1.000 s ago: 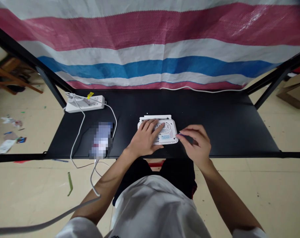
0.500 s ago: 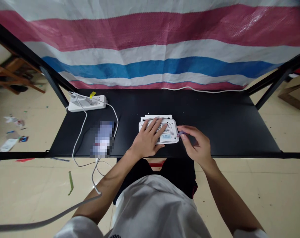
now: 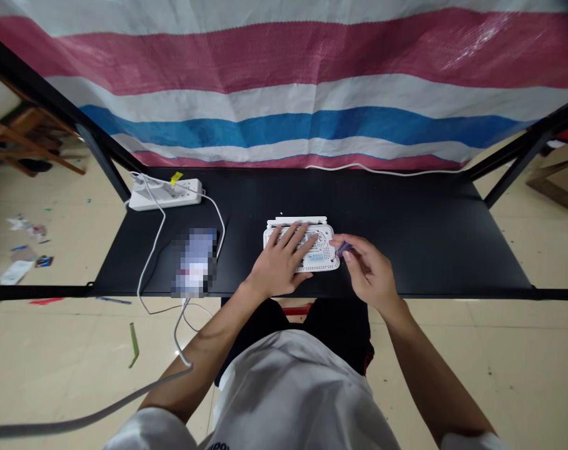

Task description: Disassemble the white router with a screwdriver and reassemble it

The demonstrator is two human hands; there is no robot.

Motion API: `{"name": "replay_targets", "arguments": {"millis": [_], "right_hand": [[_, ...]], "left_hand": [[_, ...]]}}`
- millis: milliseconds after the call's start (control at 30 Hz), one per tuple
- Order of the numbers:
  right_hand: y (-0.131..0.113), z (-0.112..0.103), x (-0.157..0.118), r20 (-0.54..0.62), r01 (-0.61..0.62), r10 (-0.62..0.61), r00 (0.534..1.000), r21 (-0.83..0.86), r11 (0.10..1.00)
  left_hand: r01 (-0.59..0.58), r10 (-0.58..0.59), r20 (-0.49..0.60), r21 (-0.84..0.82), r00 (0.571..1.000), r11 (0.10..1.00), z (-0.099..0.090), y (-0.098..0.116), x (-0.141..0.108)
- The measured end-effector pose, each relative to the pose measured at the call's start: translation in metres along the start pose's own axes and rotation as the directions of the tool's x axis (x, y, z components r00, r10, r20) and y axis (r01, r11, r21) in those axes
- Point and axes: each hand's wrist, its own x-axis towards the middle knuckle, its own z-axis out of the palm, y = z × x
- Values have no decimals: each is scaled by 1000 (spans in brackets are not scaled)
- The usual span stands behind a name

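While a person's left hand lies spread flat across a white router, fingers wide and pressing down rather than gripping, the right hand hovers just beside the router's right edge. Its thumb and forefinger pinch a narrow hold on a small purple object, partly hidden by the fingers, so its exact kind is hard to tell. The router lies near the middle of the table's front half, its perforated underside and labels facing up and two white antennas folded along the far edge.

So small a piece could slip from that pinch and drop to the floor if the grip loosens. A sideways push could also slide the router on the smooth tabletop, and a white cord hanging off the table's front edge lies close enough to the left forearm to snag it.

The black table has a thin black metal frame. On its left side sit a white power strip with a yellow tag and a pixelated, unreadable object. A pink, white and blue striped tarp hangs behind. Paper scraps litter the beige tile floor, with wooden furniture legs at far left and a cardboard box at far right.
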Motion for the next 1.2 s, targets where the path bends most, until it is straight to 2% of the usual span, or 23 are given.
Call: {"name": "replay_targets", "arguments": {"millis": [100,167,233,300,367,433,533,600,667,733,833,967,1100,1200], "right_hand": [[1,0,-1,-63,72,-76,995,-66,995],[0,0,-1,-115,70,-79,990,-82,994],[-3,0,0,-88,34,-36,995,-26,999],[-6,-2,2,-59,55,-56,997,-20,998],[-8,-3,4,-101,112,-121,987,-96,989],[-9,-4,6,-141,113,-131,981,-125,986],[-9,-4,5,-85,58,-64,994,-62,996],[-8,-3,3,-72,86,-92,993,-76,993],[-8,-2,2,-127,124,-141,982,-131,984],[-9,-1,1,-159,93,-112,981,-123,988],[-9,0,0,-100,37,-40,994,-30,999],[-7,1,-1,-149,108,-123,981,-102,989],[-4,1,-4,-119,42,-44,992,-20,999],[-3,1,-5,-140,125,-129,982,-41,991]], "left_hand": [[0,0,3,-2,1000,1000,-1,0,0],[-2,2,4,-7,1000,1000,-2,0,0],[-4,4,2,-15,1000,1000,-3,-1,0],[-10,10,-2,-28,1000,1000,-3,-3,1],[-20,19,-5,-44,1000,999,-4,-6,2],[-29,28,-7,-57,1000,998,-4,-8,4],[-30,29,-17,-64,999,997,-4,-9,4],[-24,22,-22,-64,1000,998,-3,-8,4],[-18,17,-24,-60,1000,998,-3,-8,4],[-19,18,-25,-57,1000,998,-3,-7,4],[-25,23,-25,-59,999,998,-3,-7,4],[-20,19,-27,-61,999,998,-3,-7,4],[-25,22,-30,-71,999,997,-4,-7,3],[-26,20,-52,-102,998,994,-2,-10,3]]}}
